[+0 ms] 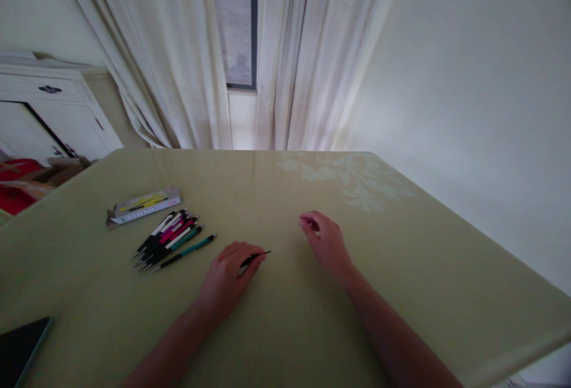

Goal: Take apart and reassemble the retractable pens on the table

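Near the middle of the table, my left hand [229,278] is closed on a thin black pen part [248,260], whose dark tip pokes out to the right past the fingertips. To its right, my right hand [325,239] is raised with thumb and fingertips pinched together; whatever they may hold is too small to make out. Left of my left hand lies a pile of pens [167,239] in black, white, pink and teal. One teal and black pen [190,250] lies at the pile's near right side.
Behind the pens sits an open pen box [147,205]. A dark flat device [22,346] is at the near left corner. The table [250,191] has a pale cloth, with curtains [178,66] beyond and a white cabinet [57,108] at the far left.
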A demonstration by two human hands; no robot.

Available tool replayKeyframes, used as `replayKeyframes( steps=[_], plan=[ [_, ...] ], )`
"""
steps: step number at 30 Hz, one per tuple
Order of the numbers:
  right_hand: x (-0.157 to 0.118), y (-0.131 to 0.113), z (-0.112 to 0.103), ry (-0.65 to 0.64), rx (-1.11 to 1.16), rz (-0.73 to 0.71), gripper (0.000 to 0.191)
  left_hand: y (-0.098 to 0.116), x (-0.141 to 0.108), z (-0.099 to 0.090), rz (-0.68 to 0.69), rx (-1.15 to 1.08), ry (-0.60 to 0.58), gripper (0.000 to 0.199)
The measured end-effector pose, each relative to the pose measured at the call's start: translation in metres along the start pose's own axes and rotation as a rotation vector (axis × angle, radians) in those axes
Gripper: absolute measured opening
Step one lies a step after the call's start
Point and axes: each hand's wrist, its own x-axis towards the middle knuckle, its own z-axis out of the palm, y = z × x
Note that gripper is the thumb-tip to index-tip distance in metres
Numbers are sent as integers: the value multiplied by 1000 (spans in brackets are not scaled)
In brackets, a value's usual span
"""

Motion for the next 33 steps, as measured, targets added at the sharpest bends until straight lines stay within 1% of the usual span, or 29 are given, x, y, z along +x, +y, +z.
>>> replayKeyframes(
  steps=[1, 2, 3, 4, 6, 9, 11, 13, 14, 16, 18, 20, 22, 28, 31, 33],
  plan=[
    [5, 13, -9, 113, -124, 1, 18, 0, 0, 0, -12, 1, 5, 18],
    [8, 25, -17, 193, -227, 20, 15, -1, 0, 1, -21, 1, 6, 18],
    [11, 37, -24, 238, -299, 48, 12, -1, 0, 1, -28, 1, 6, 17],
    [13, 47, -30, 236, -344, 72, 10, -2, 0, 2, -34, 0, 5, 17],
    [13, 62, -36, 179, -403, 134, 3, -2, 0, 3, -37, -5, 1, 17],
    [13, 67, -32, 92, -420, 167, 12, -3, -1, 3, -47, -9, -2, 18],
    [13, 60, -25, 55, -355, 126, 12, -3, -1, 3, -54, -17, 5, 18],
    [12, 46, -17, -24, -212, 52, 8, -4, 0, 2, -46, -23, 11, 18],
    [11, 38, -13, -90, -113, 14, 7, -4, 0, 2, -35, -21, 6, 19],
    [7, 19, -6, -259, 91, -41, 12, -4, 1, 1, -14, -4, -12, 19],
    [1, 3, -1, -348, 179, -85, 13, -4, 1, 0, -9, 16, -21, 19],
    [-4, -8, 3, -383, 194, -149, 13, -4, 1, -1, -20, 29, -10, 18],
    [-7, -15, 5, -391, 190, -196, 14, -3, 1, -1, -34, 41, -3, 18],
    [-7, -18, 3, -385, 152, -281, 17, -4, 1, -1, -13, 50, -25, 19],
    [-9, -20, 5, -412, 141, -312, 15, -5, -1, 2, -9, 27, -21, 17],
    [-12, -23, 9, -436, 148, -322, 15, -5, -2, 4, -29, -7, -7, 18]
  ],
)
